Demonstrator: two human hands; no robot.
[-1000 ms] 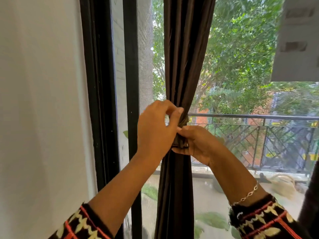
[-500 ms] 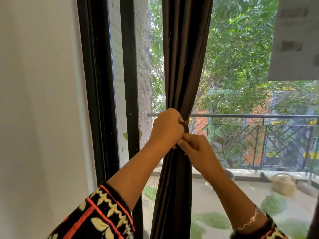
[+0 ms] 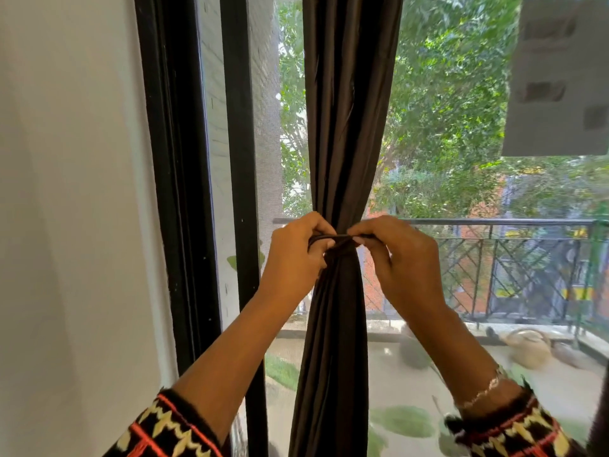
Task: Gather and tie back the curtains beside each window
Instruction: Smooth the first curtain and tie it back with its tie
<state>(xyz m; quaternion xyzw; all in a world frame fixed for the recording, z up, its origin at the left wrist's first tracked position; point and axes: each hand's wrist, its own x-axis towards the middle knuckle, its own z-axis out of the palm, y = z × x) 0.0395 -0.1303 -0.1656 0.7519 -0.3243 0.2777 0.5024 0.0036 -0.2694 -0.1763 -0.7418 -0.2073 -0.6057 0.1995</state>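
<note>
dark brown curtain (image 3: 342, 127) hangs gathered into one narrow bunch in front of the window, pinched tightest at mid-height. left hand (image 3: 295, 258) and right hand (image 3: 402, 262) sit level on either side of that pinch, each gripping an end of a thin dark tie (image 3: 333, 238) stretched straight across the front of the fabric. black window frame (image 3: 184, 192) stands left of the curtain, beside a white wall (image 3: 66, 192). a balcony railing (image 3: 494, 222) and green trees show through the glass. bracelet (image 3: 481, 392) on right wrist.
</note>
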